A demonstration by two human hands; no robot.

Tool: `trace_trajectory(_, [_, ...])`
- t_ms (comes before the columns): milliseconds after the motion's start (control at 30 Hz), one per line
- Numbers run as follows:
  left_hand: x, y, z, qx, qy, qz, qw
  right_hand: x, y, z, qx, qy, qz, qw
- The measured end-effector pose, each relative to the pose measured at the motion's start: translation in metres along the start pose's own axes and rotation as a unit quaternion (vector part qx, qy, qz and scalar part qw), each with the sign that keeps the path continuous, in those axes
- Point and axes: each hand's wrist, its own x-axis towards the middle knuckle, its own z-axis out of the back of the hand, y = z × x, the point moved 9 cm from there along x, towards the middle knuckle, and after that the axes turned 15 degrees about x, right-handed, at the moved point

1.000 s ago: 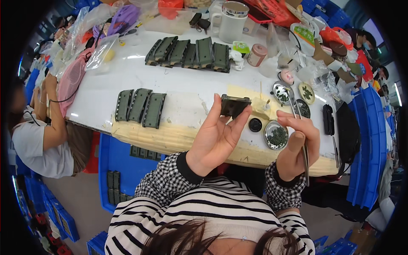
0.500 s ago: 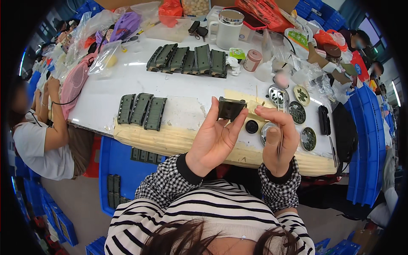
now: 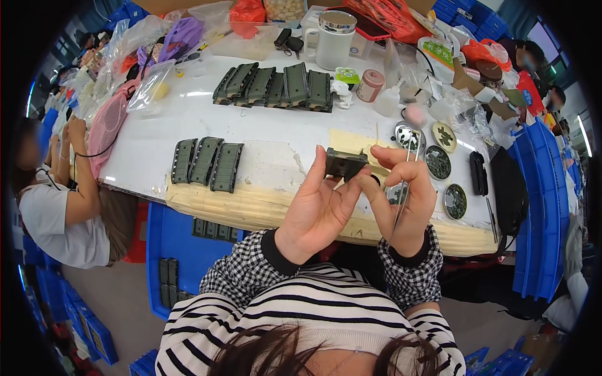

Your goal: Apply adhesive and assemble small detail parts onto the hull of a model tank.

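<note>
Casing [image 3: 345, 165], dark green, centre frame, pinched in left hand [image 3: 320, 216], seemingly unfinished | right hand [image 3: 415, 202] clasps tweezers [image 3: 402, 195] just beside it | three casings [image 3: 204, 164] lie centre-left, more casings [image 3: 276, 88] upper centre (which are done, I cannot tell)

Three long, curved, dark-green pieces [image 3: 203, 161] are counted in the near row on the white desk [image 3: 147, 138]; one blocky dark-green piece [image 3: 344, 165], one pair of slim silver metal tweezers [image 3: 399, 210] and one white lidded mug [image 3: 334, 49] are also counted.
</note>
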Motion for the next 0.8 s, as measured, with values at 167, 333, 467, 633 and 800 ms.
trace_trajectory(167, [-0.011,0.013,0.0,0.041,0.015,0.021,0.999,-0.002,-0.007,0.004,0.075,0.045,-0.055,0.995])
trace_trajectory(333, [-0.033,0.032,-0.01,0.051,0.216,0.123,0.967,-0.01,-0.007,0.014,0.277,0.064,-0.178,0.942])
trace_trajectory(467, [-0.053,0.054,0.008,0.25,0.263,0.252,0.897,-0.025,-0.005,-0.008,0.371,0.21,-0.227,0.876])
trace_trajectory(633, [-0.051,0.023,-0.001,0.369,0.17,0.131,0.904,-0.028,-0.016,0.022,0.338,0.049,-0.246,0.907])
trace_trajectory(800, [-0.037,-0.02,0.0,0.566,-0.001,-0.057,0.822,-0.019,-0.027,0.097,-0.255,0.052,-0.124,0.957])
